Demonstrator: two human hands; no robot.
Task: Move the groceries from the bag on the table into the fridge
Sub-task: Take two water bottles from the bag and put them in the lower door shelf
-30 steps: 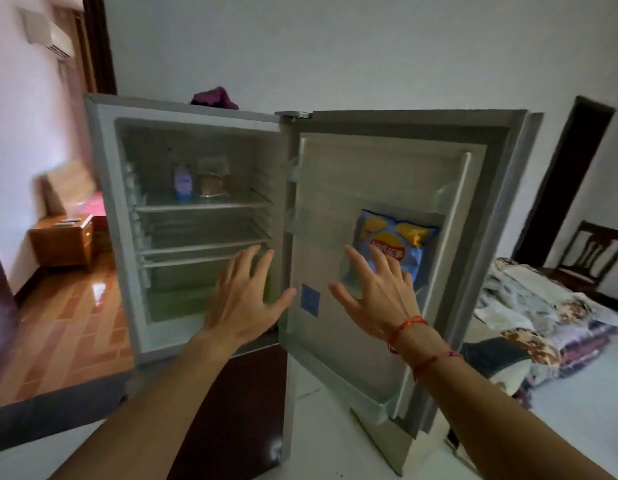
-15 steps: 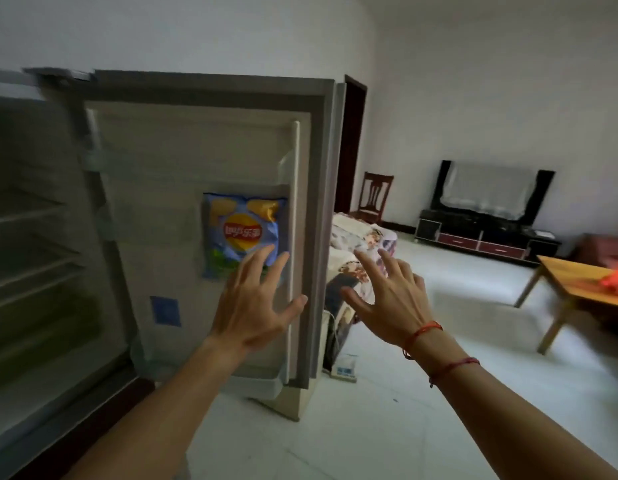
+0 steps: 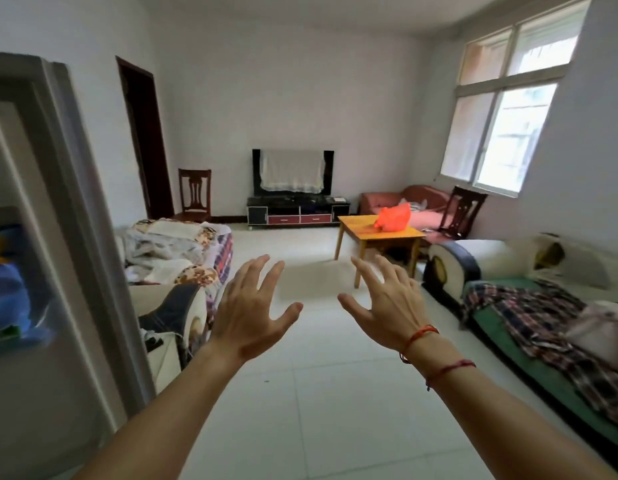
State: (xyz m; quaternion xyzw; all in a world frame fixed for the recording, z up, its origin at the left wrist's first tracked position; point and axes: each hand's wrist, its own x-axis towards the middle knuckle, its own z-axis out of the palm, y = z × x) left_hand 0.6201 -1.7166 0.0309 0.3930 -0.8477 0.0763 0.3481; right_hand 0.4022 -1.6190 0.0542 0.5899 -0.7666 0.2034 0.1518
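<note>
Fridge door (image 3: 68, 237), cut off at frame left, holds a blurred blue packet (image 3: 9, 289). Orange bag (image 3: 393, 218) on table (image 3: 363, 234), centre right: contents hidden. Your left hand (image 3: 252, 306) and right hand (image 3: 387, 303): spread, empty.

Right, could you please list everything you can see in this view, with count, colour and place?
fridge door: one, grey, open, left edge
crisp bag: one, blue, blurred, in the fridge door
table: one, yellow, far right of middle
bag: one, orange-red, on the table
chairs: two, dark wood, one by the far wall, one beside the table
television: one, black, draped with a white cloth, far wall
stand: one, black and red, under the television
sofas: two, cream and dark, under blankets, left and right
red sofa: one, far right corner
left grip: one, bare, open, empty, centre foreground
right grip: one, bare, open, empty, red strings on its wrist
</note>
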